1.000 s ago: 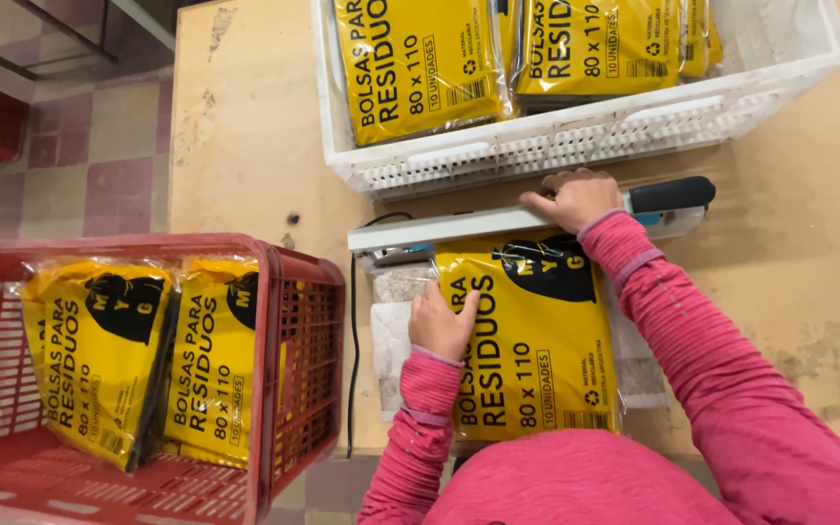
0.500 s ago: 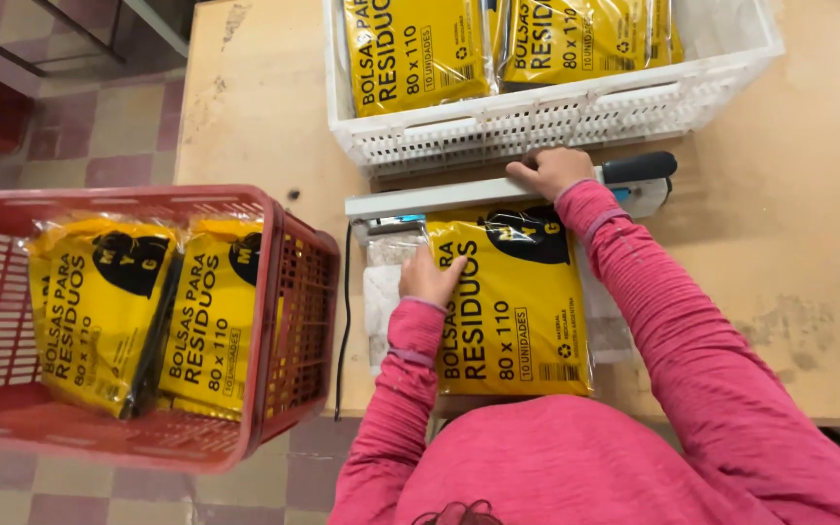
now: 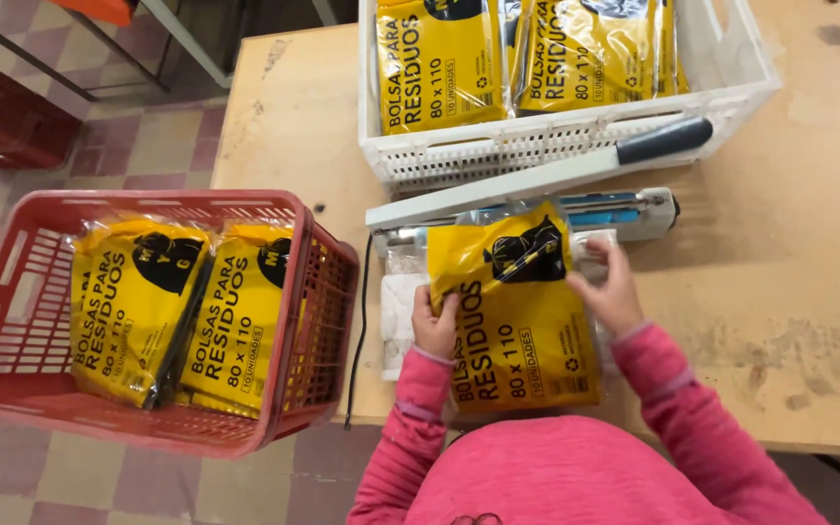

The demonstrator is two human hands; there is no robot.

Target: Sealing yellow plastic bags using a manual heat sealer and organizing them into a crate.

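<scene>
Right hand [image 3: 612, 292] now off sealer [image 3: 537, 190]

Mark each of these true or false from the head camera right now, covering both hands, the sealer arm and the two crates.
1. Both hands are on the yellow packet at the sealer. True: the left hand grips its left edge and the right hand its right edge on the yellow packet.
2. The heat sealer's arm is pressed shut. False: the sealer arm is raised.
3. The red crate holds yellow packets. True: two show in the red crate.
4. The white crate is empty. False: the white crate holds yellow packets.
5. The red crate sits on the wooden table. False: it stands beside the wooden table, above the tiled floor.
</scene>
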